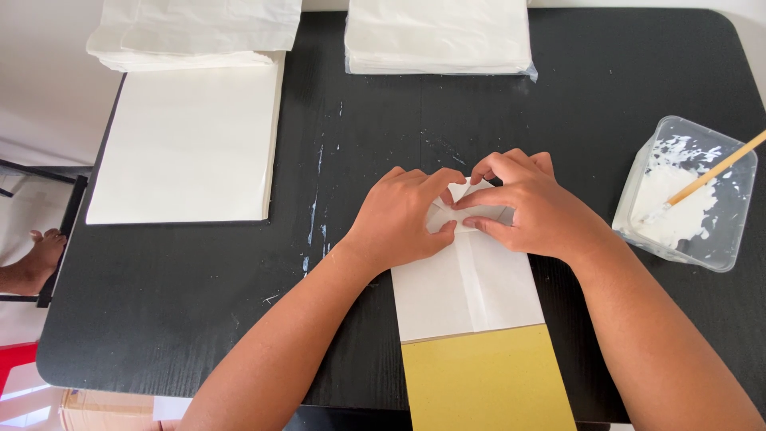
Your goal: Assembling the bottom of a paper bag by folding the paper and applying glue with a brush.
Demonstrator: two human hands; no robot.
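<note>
A white folded paper bag lies flat on the black table, its far end being folded into flaps. My left hand presses the left flap with thumb and fingers pinched on the paper. My right hand pinches the right flap, fingertips meeting the left hand's over the fold. A yellow card sticks out from under the bag's near end.
A clear plastic tub of white paste with a wooden-handled brush stands at the right. White paper stacks sit at the back left and back centre. A person's foot shows left of the table.
</note>
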